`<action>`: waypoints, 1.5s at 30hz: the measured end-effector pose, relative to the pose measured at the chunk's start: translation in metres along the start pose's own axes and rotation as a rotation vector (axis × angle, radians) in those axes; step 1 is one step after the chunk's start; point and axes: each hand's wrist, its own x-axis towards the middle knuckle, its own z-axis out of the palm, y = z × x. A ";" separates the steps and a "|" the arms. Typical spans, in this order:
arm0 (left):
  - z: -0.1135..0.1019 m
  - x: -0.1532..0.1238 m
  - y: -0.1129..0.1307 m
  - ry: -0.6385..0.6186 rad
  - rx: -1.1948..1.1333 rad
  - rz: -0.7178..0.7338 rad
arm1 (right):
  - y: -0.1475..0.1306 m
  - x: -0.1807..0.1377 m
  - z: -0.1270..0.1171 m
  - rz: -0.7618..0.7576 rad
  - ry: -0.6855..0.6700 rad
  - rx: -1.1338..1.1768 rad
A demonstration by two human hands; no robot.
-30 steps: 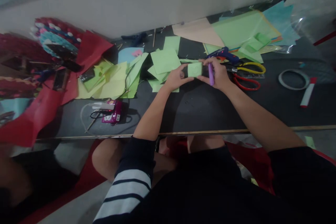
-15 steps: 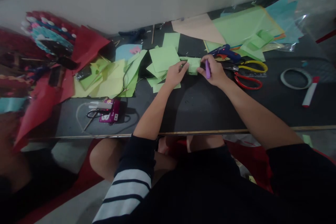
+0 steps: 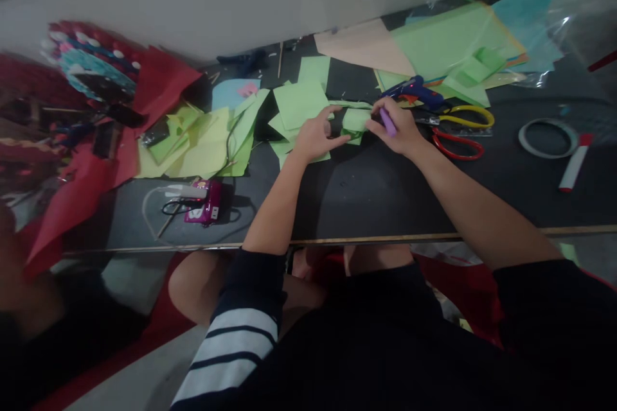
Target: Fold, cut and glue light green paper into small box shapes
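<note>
Lowering the small green paper piece (image 3: pixel 357 122) from where it was raised a second ago, the left hand (image 3: pixel 315 136) now pins its near edge to the dark surface (image 3: pixel 376 199) with thumb and forefinger, while the right hand (image 3: pixel 398 125) pinches its other side, a purple marker (image 3: pixel 387 122) tucked in its fingers. With the piece down beside the stacked green sheets (image 3: pixel 299 106), it looks steadied for working on; no writing or label is readable anywhere.
</note>
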 end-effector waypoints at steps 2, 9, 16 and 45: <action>-0.005 -0.002 -0.004 -0.051 -0.008 0.041 | 0.002 -0.001 0.000 -0.020 -0.014 -0.009; -0.009 -0.002 -0.011 -0.108 0.056 0.094 | -0.006 -0.005 -0.007 -0.089 -0.066 -0.037; -0.009 -0.004 0.000 -0.131 0.222 0.041 | -0.023 -0.011 -0.006 -0.099 -0.183 -0.042; 0.003 -0.001 -0.002 -0.060 0.283 0.111 | -0.003 -0.007 0.007 0.014 -0.030 -0.056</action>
